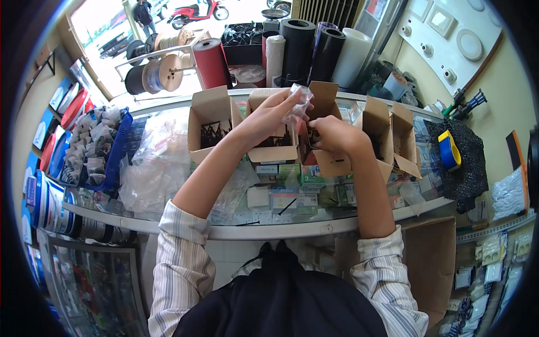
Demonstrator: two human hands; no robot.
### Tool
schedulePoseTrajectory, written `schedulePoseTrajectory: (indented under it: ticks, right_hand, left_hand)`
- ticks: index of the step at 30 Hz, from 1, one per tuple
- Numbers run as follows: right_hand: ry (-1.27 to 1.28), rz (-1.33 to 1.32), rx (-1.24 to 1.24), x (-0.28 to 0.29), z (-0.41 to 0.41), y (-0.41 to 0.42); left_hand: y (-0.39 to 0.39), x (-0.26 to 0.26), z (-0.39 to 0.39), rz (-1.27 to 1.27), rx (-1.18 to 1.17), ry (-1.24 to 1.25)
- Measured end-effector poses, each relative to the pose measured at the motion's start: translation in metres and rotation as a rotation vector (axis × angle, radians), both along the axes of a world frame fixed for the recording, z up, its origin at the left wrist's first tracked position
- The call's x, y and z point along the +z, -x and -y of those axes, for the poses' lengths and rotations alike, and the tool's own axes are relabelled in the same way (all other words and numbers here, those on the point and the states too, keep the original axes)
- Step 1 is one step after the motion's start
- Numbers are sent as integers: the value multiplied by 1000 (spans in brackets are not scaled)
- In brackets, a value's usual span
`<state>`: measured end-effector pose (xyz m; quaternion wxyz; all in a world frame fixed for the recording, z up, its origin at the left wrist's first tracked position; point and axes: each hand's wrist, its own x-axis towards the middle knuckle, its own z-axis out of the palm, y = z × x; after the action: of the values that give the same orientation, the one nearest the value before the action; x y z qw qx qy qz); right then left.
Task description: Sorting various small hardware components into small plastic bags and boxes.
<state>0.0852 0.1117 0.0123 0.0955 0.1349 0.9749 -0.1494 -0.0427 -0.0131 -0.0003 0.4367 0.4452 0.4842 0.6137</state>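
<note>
My left hand (280, 110) holds a small clear plastic bag (299, 101) above the row of open cardboard boxes. Beside it, my right hand (332, 134) reaches into the middle box (324, 99), its fingertips partly hidden; whether they grip anything cannot be told. Dark screws fill the bottom of the left box (210, 101), and more lie in the box (273, 152) under my left wrist. To the right stand two further open boxes (377, 111) (403, 122). Two loose black screws (287, 206) (248, 223) rest on the glass counter near its front edge.
Clear plastic bags (156, 168) are heaped on the counter's left, beside a blue basket (122, 147) of small filled bags. A blue and yellow tape roll (449, 151) lies at right on black material. Rolls of sheeting (297, 50) stand behind the counter (269, 231). A person (144, 17) is outside.
</note>
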Motion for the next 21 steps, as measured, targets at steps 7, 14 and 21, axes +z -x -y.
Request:
schedulePoseTrajectory:
  ticks: [7, 14, 21]
  right_hand:
    - [-43, 256, -48, -27, -14, 24]
    - [11, 88, 158, -34, -20, 18]
    - [125, -159, 177, -48, -28, 13]
  left_hand:
    - [4, -2, -3, 50, 12, -67]
    - [14, -17, -9, 253, 26, -114]
    - [8, -15, -9, 335, 39, -142]
